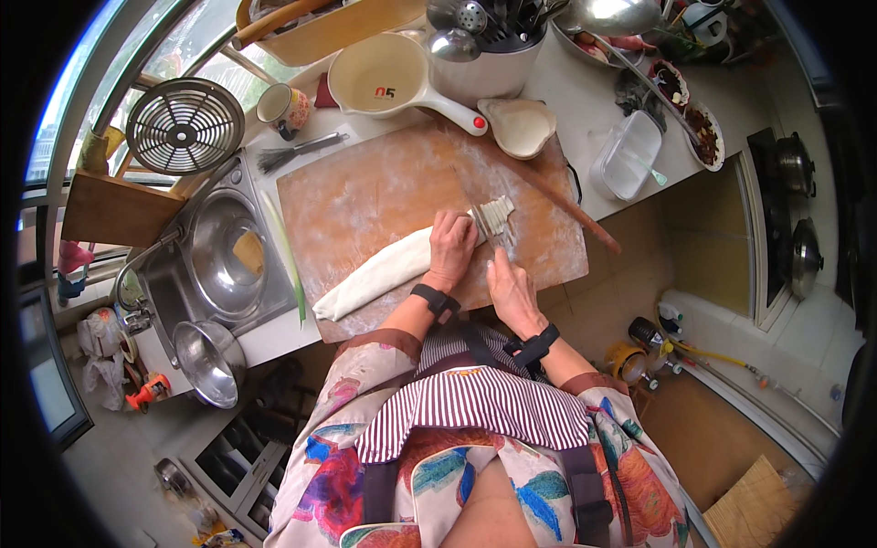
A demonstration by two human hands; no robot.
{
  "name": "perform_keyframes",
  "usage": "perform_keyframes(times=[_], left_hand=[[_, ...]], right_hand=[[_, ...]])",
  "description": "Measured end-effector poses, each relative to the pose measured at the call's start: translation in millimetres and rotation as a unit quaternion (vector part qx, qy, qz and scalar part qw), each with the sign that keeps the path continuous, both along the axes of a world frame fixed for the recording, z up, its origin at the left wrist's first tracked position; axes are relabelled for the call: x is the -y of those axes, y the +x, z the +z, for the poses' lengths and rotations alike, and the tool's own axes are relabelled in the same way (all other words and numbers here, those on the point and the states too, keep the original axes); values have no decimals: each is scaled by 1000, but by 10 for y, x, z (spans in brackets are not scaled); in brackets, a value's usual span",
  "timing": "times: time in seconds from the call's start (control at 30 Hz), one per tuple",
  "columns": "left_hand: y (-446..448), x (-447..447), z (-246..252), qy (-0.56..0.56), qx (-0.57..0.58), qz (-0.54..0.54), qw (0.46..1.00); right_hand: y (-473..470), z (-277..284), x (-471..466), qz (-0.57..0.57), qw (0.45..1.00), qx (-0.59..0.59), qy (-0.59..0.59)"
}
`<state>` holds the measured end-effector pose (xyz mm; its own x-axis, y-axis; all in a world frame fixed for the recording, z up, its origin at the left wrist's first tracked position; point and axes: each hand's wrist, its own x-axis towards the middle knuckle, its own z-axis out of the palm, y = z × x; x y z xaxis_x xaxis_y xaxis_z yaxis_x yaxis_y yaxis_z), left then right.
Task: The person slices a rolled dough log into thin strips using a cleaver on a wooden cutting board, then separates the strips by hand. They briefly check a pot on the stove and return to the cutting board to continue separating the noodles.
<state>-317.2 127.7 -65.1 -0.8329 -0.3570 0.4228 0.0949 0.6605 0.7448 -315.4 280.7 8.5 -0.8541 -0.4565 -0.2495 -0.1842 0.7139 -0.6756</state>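
Observation:
A long folded sheet of dough (384, 270) lies slantwise across a floured wooden board (370, 188). My left hand (452, 246) presses on its right end with curled fingers. Beside those fingertips, my right hand (512, 291) grips a kitchen knife (488, 229) whose blade stands against the dough. The handle is mostly hidden in my palm. Just right of the blade sit several narrow cut dough strips (503, 209), close together.
A wooden rolling pin (548, 192) crosses the board's right side, its end overhanging. Behind stand a cream saucepan (377, 75), a flour-dusted bowl (524, 127) and a utensil holder (490, 72). A green onion (284, 253) separates board and steel sink (229, 253). A plastic container (627, 157) is right.

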Motion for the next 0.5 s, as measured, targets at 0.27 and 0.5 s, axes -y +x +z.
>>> perform_keyframes(times=[0.27, 0.5], left_hand=[[23, 12, -25, -7, -4, 6, 1000], [18, 54, 14, -10, -19, 4, 1000]], right_hand=[[76, 291, -179, 28, 998, 24, 49], [-19, 36, 35, -13, 999, 42, 0]])
